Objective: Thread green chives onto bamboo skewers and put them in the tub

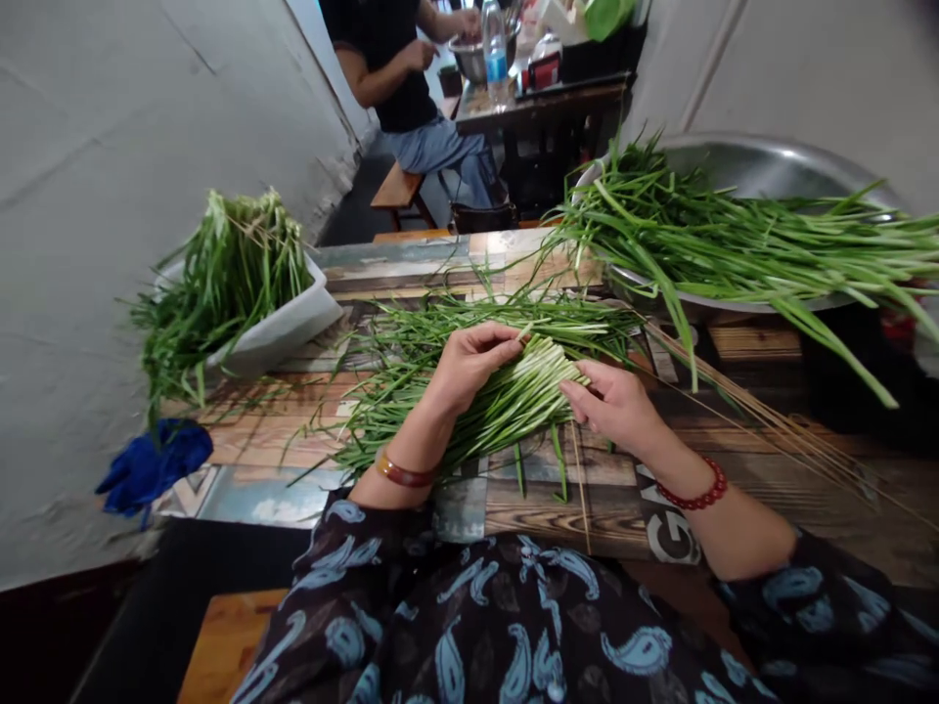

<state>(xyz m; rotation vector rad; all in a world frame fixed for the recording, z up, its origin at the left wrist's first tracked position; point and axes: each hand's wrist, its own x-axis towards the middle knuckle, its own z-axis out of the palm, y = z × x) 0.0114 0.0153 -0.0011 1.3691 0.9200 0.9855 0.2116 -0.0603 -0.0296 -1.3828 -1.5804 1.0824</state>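
A bundle of garlic chives (506, 403) lies on the wood-patterned table in front of me, its pale cut ends pointing right. My left hand (473, 364) is over the far side of the bundle, thumb and forefinger pinched on a chive stalk. At the pale ends, my right hand (612, 399) has its thumb and fingers closed on the stalk tips at the bundle's edge. Behind the bundle, more loose chives (469, 318) are spread across the table. One thin straw strand (581, 489) hangs down from under the bundle toward the near edge.
A white tub (283, 328) heaped with chives stands left, beside blue gloves (157, 467). A large metal basin (792, 161) with more chives stands right; straw strands (770, 420) lie before it. Beyond, a person (411, 88) sits at another table with a bottle (495, 59).
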